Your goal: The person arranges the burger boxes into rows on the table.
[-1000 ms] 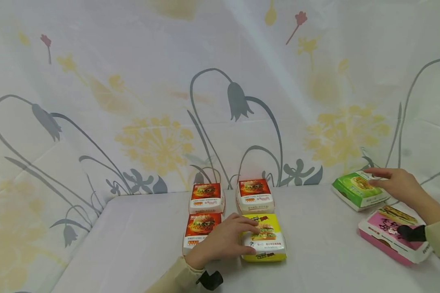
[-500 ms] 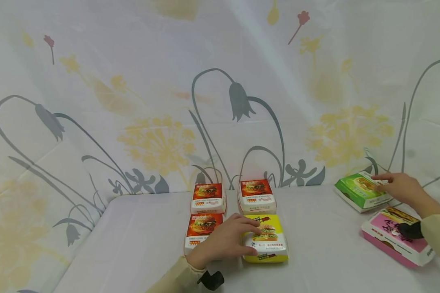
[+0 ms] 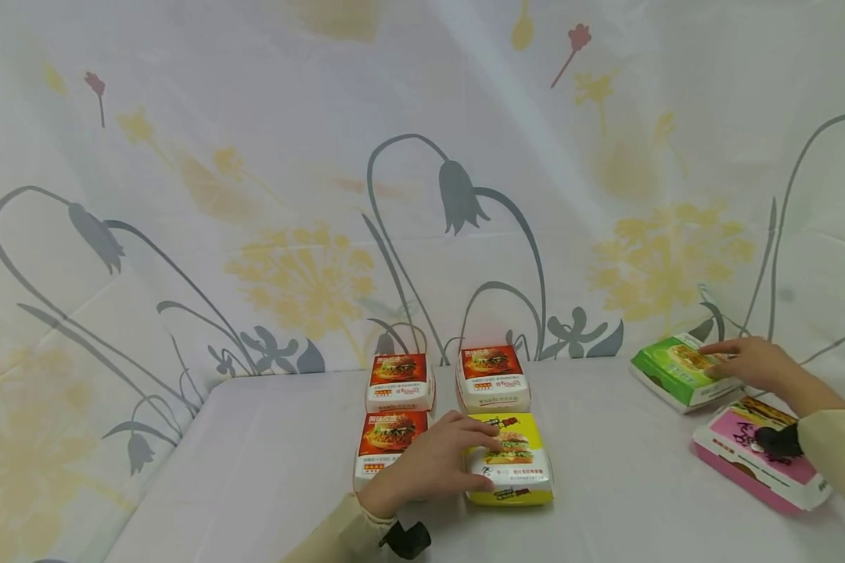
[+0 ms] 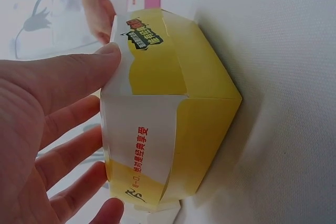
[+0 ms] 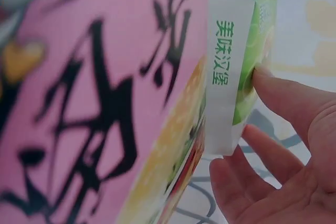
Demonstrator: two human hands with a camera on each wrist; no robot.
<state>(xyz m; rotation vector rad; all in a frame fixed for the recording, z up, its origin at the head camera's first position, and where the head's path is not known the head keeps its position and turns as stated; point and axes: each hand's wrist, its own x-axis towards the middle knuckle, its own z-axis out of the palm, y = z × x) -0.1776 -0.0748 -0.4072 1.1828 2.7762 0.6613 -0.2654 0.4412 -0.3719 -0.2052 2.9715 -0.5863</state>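
Note:
My left hand [image 3: 433, 461] rests on a yellow and white burger box [image 3: 510, 469], its fingers spread on the lid and thumb along the lid's near edge. The left wrist view shows the same hand [image 4: 58, 124] with slightly bent fingers against the box [image 4: 157, 129]. At the right, my right hand [image 3: 753, 361] touches a green burger box [image 3: 676, 375]. In the right wrist view, my right thumb [image 5: 289, 95] lies on its green lid, while the other fingers are by its end. A pink burger box [image 3: 753, 461] sits under the right wrist.
Red-topped burger boxes stand beside the yellow one: one behind it [image 3: 493, 383], one at the back left [image 3: 397, 383], and one at the front left [image 3: 387, 442], partly covered by my left hand. A flower-printed cloth [image 3: 289, 156] hangs behind the white table [image 3: 267, 469].
The green box has shifted slightly left, and my right hand has moved left and a little down with it. My left hand and the other boxes stay put.

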